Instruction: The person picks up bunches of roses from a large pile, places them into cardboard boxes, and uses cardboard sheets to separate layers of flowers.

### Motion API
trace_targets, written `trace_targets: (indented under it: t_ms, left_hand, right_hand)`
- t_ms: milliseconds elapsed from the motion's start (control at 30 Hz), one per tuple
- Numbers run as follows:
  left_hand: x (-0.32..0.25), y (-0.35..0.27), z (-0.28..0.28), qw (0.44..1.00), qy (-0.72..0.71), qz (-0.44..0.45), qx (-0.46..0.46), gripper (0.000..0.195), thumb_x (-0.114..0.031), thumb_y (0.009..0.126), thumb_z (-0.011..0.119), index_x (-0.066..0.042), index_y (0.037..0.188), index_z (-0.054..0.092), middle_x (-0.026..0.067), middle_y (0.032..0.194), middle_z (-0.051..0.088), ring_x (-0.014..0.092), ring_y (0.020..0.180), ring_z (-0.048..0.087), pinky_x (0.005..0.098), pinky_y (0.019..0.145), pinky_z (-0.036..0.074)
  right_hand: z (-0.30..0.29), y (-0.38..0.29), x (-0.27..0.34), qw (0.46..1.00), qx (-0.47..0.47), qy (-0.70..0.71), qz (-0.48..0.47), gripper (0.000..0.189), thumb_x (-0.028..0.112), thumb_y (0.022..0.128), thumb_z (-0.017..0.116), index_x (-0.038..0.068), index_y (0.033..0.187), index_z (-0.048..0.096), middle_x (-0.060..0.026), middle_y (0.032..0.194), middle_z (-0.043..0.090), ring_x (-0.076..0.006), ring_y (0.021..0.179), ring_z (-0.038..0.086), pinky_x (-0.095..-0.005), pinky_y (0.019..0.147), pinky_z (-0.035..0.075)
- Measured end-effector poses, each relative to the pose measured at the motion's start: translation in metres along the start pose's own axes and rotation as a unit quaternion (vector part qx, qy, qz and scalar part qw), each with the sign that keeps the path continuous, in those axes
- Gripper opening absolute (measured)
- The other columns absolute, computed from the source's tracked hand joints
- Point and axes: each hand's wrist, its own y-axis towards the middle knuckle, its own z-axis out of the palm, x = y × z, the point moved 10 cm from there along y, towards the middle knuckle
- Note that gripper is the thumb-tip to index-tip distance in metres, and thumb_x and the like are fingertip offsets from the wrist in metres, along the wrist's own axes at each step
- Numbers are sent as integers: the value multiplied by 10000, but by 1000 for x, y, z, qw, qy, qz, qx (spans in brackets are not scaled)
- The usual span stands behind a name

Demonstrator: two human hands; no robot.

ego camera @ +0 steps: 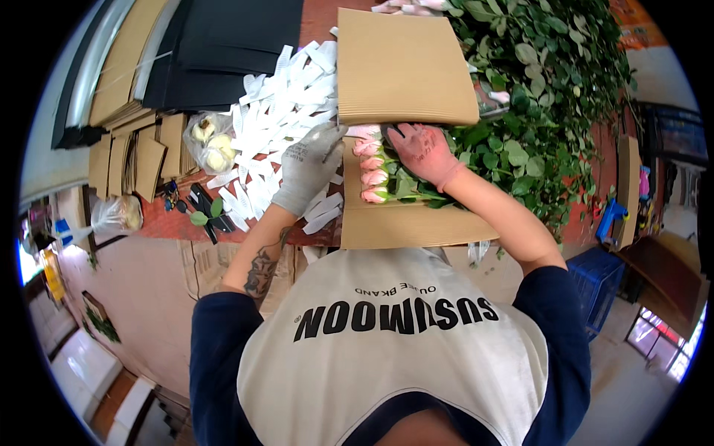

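Note:
A row of pink roses lies on a sheet of corrugated cardboard, heads to the left, leafy stems to the right. The sheet's far part stands folded up behind them. My right hand, in a pinkish-red glove, rests over the stems beside the farthest heads; what its fingertips grip is hidden. At the cardboard's left edge is my left hand, in a grey glove, its fingertips close to the farthest rose. Whether it pinches anything cannot be made out. White mesh sleeves lie heaped around and beyond that hand.
Leafy rose stems pile up on the right. To the left are bagged pale blooms, a black-handled tool and cardboard pieces. Black sheets lie farther back. A blue crate stands beside the red table.

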Motion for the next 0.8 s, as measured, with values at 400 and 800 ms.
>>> trace_targets:
  t_ms: [400, 800]
  left_hand:
    - [14, 15, 46, 982, 181, -39, 42, 159, -273, 837, 588, -185, 962, 632, 83, 913, 596, 267, 706, 630, 387, 588, 506]
    - [89, 4, -32, 975, 179, -123, 36, 191, -235, 848, 591, -114, 989, 639, 117, 929, 618, 303, 787, 630, 399, 700, 501]
  right_hand:
    - [-8, 6, -9, 999, 0, 23, 25, 164, 173, 811, 510, 89, 937, 573, -98, 900, 621, -246, 879, 626, -376, 726, 499]
    - [6, 1, -15, 999, 36, 0, 27, 218, 182, 800, 525, 109, 996, 588, -103, 957, 621, -243, 909, 628, -372, 733, 507]
